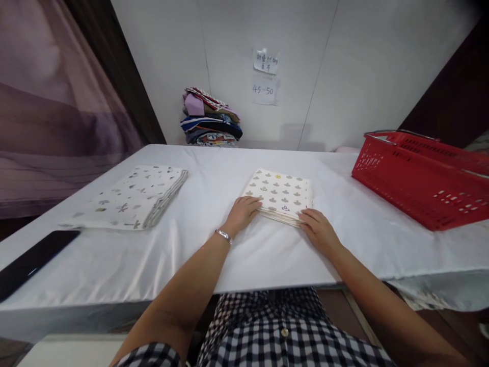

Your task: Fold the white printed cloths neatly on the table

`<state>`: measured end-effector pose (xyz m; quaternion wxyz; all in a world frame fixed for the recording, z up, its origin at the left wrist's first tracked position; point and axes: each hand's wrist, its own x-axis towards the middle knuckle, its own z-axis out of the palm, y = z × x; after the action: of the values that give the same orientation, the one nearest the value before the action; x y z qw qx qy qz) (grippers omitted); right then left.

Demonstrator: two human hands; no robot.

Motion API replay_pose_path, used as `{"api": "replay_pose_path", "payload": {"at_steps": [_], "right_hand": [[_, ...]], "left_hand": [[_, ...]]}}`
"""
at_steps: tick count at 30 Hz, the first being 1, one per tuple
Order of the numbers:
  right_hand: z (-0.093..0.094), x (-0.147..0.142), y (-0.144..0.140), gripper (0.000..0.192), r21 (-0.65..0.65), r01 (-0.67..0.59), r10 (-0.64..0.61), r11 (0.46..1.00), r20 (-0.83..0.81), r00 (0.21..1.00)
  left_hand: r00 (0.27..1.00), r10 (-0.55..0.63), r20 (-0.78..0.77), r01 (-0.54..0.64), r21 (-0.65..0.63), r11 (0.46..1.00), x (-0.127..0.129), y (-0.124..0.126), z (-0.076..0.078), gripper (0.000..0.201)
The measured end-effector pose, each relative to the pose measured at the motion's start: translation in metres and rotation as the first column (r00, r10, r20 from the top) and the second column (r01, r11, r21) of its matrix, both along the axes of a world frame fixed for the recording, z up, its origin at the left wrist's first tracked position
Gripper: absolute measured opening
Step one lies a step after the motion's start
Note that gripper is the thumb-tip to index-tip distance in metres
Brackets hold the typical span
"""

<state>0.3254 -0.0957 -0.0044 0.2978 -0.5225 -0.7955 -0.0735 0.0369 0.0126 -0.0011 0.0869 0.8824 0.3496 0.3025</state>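
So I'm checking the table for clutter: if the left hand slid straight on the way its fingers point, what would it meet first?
The left hand already touches the folded patterned cloth, fingers pointing up and right across it. Past the cloth lies bare table, then probably the wall; depth is unclear.

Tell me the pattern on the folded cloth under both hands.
The folded cloth is cream with rows of small grey shapes, one yellow; head view.

"45-50" handwritten on the lower paper note [264, 90] on the wall [344, 61]
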Motion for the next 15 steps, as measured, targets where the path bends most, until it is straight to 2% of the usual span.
{"api": "replay_pose_path", "payload": {"at_steps": [4, 7, 9, 11, 13, 15], "right_hand": [[-0.003, 0.007, 0.002, 0.031, -0.038, -0.012, 0.014, 0.999, 0.039, 0.999], [-0.005, 0.008, -0.001, 0.037, -0.110, 0.018, -0.021, 0.994, -0.031, 0.999], [-0.006, 0.006, -0.002, 0.043, -0.180, 0.068, -0.099, 0.981, -0.168, 0.981], [-0.007, 0.003, -0.001, 0.049, -0.269, 0.124, -0.219, 0.955, -0.359, 0.907], [-0.007, 0.003, 0.005, 0.053, -0.383, 0.156, -0.356, 0.910, -0.533, 0.768], [-0.006, 0.004, 0.016, 0.059, -0.494, 0.130, -0.459, 0.860, -0.636, 0.620]], "left_hand": [[0.991, 0.072, 0.110, -0.064, -0.076, 0.995, -0.006, 0.002, -0.002, 0.035], [0.957, 0.178, 0.229, -0.115, -0.262, 0.958, -0.012, 0.005, -0.005, 0.050], [0.931, 0.255, 0.262, -0.138, -0.392, 0.910, -0.015, 0.006, -0.005, 0.060], [0.897, 0.340, 0.282, -0.169, -0.490, 0.855, -0.014, 0.007, -0.002, 0.064], [0.854, 0.438, 0.280, -0.213, -0.579, 0.787, -0.012, 0.009, 0.002, 0.065], [0.814, 0.537, 0.220, -0.283, -0.658, 0.698, -0.007, 0.012, 0.008, 0.065]]}}
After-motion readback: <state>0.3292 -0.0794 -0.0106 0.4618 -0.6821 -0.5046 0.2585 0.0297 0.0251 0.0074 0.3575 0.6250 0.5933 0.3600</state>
